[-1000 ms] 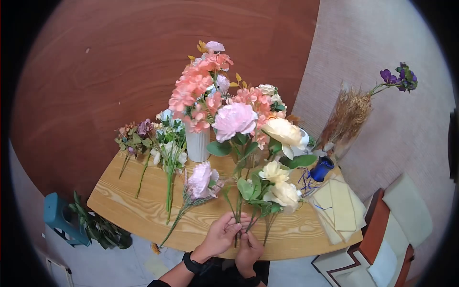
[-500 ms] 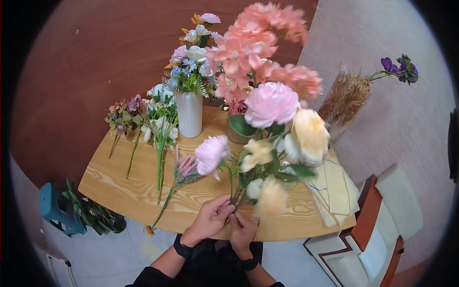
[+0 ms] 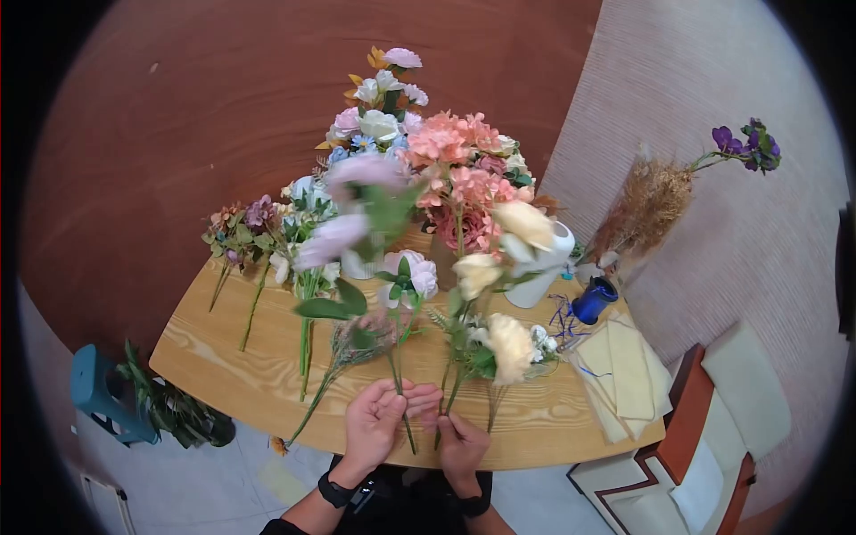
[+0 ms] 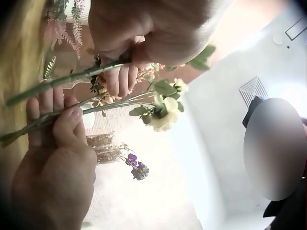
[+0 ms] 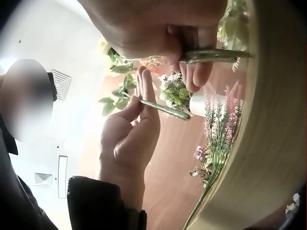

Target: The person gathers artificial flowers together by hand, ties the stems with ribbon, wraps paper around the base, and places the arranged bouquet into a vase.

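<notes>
Nearest the camera, the person's two bare hands are side by side above the near edge of the table (image 3: 535,428), a little apart. The left hand (image 3: 373,426) pinches the pink-flower stem (image 3: 399,379) between its thumb and its fingers, which lie nearly straight; the stem's cut end pokes out below. The right hand (image 3: 465,446) pinches the cream-flower stems (image 3: 453,392), its thumb pressed over them against the fingers. A dark watch (image 3: 335,490) sits on the left wrist and a dark band (image 3: 473,506) on the right.

The pink blooms on the left stem are partly blurred, while the cream blooms (image 3: 510,348) spread up and to the right from the other hand.

Beyond the hands, a heather bundle (image 3: 357,341) lies slanting on the table, left of the left hand. Further left are the white-flower bunch (image 3: 306,348) and two smaller sprays. To the right lie pale yellow sheets (image 3: 629,374), with a blue ribbon spool (image 3: 595,300) near their far end and a white jug (image 3: 539,272) leaning beside it.

Farther back, a tall mixed bouquet (image 3: 379,125) rises from a white vase (image 3: 358,267), with coral flowers (image 3: 459,174) to its right. Dried grasses (image 3: 646,209) stand against the wall, purple flowers (image 3: 751,147) reaching out of them.
</notes>
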`<state>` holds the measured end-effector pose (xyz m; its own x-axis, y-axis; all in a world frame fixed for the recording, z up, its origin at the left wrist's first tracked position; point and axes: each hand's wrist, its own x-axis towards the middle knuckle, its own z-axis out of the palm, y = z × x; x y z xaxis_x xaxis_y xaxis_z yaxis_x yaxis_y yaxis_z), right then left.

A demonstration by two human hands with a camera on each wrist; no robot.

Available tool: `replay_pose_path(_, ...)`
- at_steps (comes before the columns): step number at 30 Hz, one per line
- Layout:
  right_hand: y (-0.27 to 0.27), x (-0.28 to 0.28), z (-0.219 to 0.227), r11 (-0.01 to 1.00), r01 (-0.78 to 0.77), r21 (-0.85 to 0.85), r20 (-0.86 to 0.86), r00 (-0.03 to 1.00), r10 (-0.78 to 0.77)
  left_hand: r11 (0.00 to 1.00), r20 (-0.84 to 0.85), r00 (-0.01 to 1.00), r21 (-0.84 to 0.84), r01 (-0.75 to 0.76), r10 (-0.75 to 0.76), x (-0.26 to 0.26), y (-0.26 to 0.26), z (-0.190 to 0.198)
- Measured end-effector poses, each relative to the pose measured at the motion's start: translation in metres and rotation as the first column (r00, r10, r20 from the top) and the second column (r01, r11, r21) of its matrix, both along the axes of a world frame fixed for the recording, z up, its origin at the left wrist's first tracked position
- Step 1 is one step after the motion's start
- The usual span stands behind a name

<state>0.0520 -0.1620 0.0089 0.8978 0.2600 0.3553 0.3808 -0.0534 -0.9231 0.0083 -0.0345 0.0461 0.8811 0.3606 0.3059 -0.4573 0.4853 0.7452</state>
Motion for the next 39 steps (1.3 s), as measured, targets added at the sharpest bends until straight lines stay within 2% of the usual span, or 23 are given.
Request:
replay_pose_path(1, 0.001, 0.0, -0.005, 1.0, -0.008, 0.0, -0.006, 1.0, 0.008, 0.999, -0.026, 0.999, 0.011, -0.031, 0.031, 0.0, -0.002, 0.0)
replay_pose_path(3, 0.004, -0.002, -0.015, 0.971, -0.096, 0.22, -0.173, 0.976, 0.135, 0.997, -0.068, 0.995, 0.021, -0.07, 0.071, -0.002, -0.005, -0.003)
replay_pose_path(7, -0.003, -0.009, -0.006, 0.971, -0.144, 0.191, -0.27, 0.943, 0.193, 0.995, -0.106, 0.99, -0.032, -0.091, 0.088, -0.008, -0.01, -0.012)
replay_pose_path(9, -0.009, -0.011, 0.0, 0.972, -0.23, 0.053, -0.267, 0.934, 0.236, 0.994, -0.122, 0.989, -0.06, -0.094, 0.086, -0.012, -0.011, -0.02)
replay_pose_path(10, -0.013, -0.012, -0.006, 0.971, -0.236, 0.044, -0.279, 0.93, 0.238, 0.993, -0.151, 0.983, -0.048, -0.111, 0.103, -0.014, -0.011, -0.025)
replay_pose_path(12, -0.019, -0.013, -0.019, 0.982, -0.161, -0.098, -0.231, 0.964, 0.134, 0.991, -0.186, 0.976, -0.046, -0.126, 0.116, -0.018, -0.013, -0.032)
replay_pose_path(16, -0.024, -0.025, -0.023, 0.989, -0.049, -0.138, -0.182, 0.983, 0.023, 0.973, -0.226, 0.967, -0.168, -0.16, 0.12, -0.022, -0.023, -0.039)
replay_pose_path(18, -0.025, -0.031, -0.016, 0.979, 0.141, -0.145, -0.086, 0.984, -0.155, 0.962, -0.227, 0.967, -0.221, -0.163, 0.112, -0.022, -0.028, -0.038)
replay_pose_path(19, -0.025, -0.032, -0.016, 0.978, 0.144, -0.148, -0.086, 0.984, -0.157, 0.955, -0.219, 0.965, -0.223, -0.195, 0.146, -0.023, -0.03, -0.034)
replay_pose_path(21, -0.024, -0.032, -0.018, 0.953, 0.235, 0.193, -0.178, 0.963, -0.201, 0.949, -0.21, 0.962, -0.222, -0.222, 0.176, -0.023, -0.033, -0.03)
replay_pose_path(23, -0.028, -0.033, -0.006, 0.955, 0.196, 0.221, -0.206, 0.967, -0.151, 0.949, -0.209, 0.945, -0.139, -0.283, 0.252, -0.022, -0.035, -0.027)
replay_pose_path(25, -0.028, -0.035, 0.005, 0.954, 0.163, 0.253, -0.236, 0.966, -0.102, 0.967, -0.195, 0.959, -0.109, -0.231, 0.207, -0.018, -0.038, -0.025)
replay_pose_path(27, -0.023, -0.037, 0.01, 0.961, 0.095, 0.261, -0.362, 0.932, 0.006, 0.982, -0.184, 0.97, -0.071, -0.173, 0.158, -0.014, -0.04, -0.022)
replay_pose_path(28, -0.023, -0.036, 0.007, 0.958, 0.105, 0.268, -0.365, 0.931, 0.0, 0.991, -0.213, 0.972, -0.061, -0.118, 0.102, -0.012, -0.042, -0.02)
replay_pose_path(30, -0.023, -0.03, -0.002, 0.997, 0.067, 0.044, -0.193, 0.98, -0.057, 0.997, -0.244, 0.968, -0.043, -0.063, 0.05, -0.009, -0.041, -0.017)
replay_pose_path(34, -0.029, -0.028, -0.003, 0.999, 0.006, 0.039, -0.181, 0.984, 0.002, 0.999, -0.24, 0.97, -0.009, -0.043, 0.04, -0.005, -0.041, -0.016)
replay_pose_path(36, -0.031, -0.027, 0.004, 0.997, -0.009, -0.075, -0.177, 0.984, -0.004, 1.0, -0.272, 0.962, -0.024, 0.003, -0.01, -0.004, -0.042, -0.017)
replay_pose_path(37, -0.031, -0.026, 0.002, 0.998, -0.001, -0.069, -0.18, 0.984, -0.011, 1.0, -0.275, 0.961, -0.018, 0.012, -0.016, -0.003, -0.045, -0.018)
replay_pose_path(39, -0.029, -0.023, -0.003, 0.999, -0.022, -0.032, -0.212, 0.977, 0.014, 0.996, -0.259, 0.964, 0.077, -0.039, 0.058, 0.0, -0.049, -0.019)
